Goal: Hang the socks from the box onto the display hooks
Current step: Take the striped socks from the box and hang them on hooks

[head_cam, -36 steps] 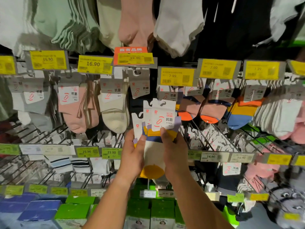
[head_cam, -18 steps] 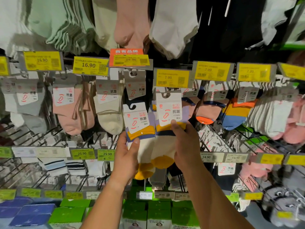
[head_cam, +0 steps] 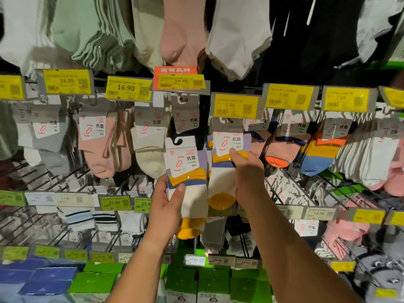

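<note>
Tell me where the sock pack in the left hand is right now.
Head view, centre: the left hand holds the sock pack below the orange price tag, left of the matching pack held by the right hand.

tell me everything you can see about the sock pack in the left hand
The white, purple and mustard-yellow sock pack is a cloth pair, seemingly folded, under a white card header with a red sock outline, printed characters and a hook cutout at its top. Purple, yellow and blue bands sit below the card, then a cream body and a yellow toe at the bottom. It stands roughly upright, off any hook, in front of the rack. The left hand grips its lower half, thumb across the front. It sits beside a matching pack that the right hand holds.
</note>
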Motion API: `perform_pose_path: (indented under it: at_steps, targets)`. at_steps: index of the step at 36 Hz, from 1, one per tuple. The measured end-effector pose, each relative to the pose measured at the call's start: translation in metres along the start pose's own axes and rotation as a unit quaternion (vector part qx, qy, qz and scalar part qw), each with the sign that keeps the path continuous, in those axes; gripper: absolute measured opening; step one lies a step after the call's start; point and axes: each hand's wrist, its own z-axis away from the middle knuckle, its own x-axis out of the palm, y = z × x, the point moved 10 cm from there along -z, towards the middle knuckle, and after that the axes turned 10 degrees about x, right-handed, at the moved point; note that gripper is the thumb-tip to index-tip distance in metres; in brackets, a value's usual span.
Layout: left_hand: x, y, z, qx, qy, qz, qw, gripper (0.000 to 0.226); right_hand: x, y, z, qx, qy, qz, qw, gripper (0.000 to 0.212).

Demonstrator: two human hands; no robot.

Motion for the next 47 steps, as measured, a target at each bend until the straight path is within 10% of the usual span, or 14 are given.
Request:
perform_pose_path:
  at_steps: [4,13,20,22,26,34,47]
  targets:
    - [-0.003,-0.001,0.000,-0.009,0.007,0.012,1.000,0.039,0.016,0.003,-0.025,0.051,0.009,-0.008,0.999,0.063]
    - [-0.005,0.000,0.000,-0.018,-0.002,0.007,1.000,0.039,0.019,0.012,-0.052,0.074,0.017,0.056,0.996,0.040]
    - [0.002,0.005,-0.002,-0.001,-0.005,-0.005,1.000,0.029,-0.008,-0.007,0.001,-0.104,0.126,0.130,0.978,0.034]
    - [0.006,0.007,-0.003,0.001,-0.005,-0.001,1.000,0.032,-0.004,0.005,0.028,-0.156,0.103,0.155,0.970,0.016]
    - [0.021,0.008,-0.002,-0.014,-0.026,-0.003,1.000,0.035,0.033,0.062,0.052,0.004,-0.061,0.102,0.993,0.025]
    - [0.022,0.005,-0.006,-0.013,0.004,-0.004,1.000,0.022,0.004,0.056,0.044,0.056,-0.032,-0.075,0.995,0.012]
    - [0.011,0.008,-0.012,-0.001,0.026,0.004,1.000,0.022,-0.006,0.000,0.033,-0.027,-0.053,-0.013,0.998,0.011]
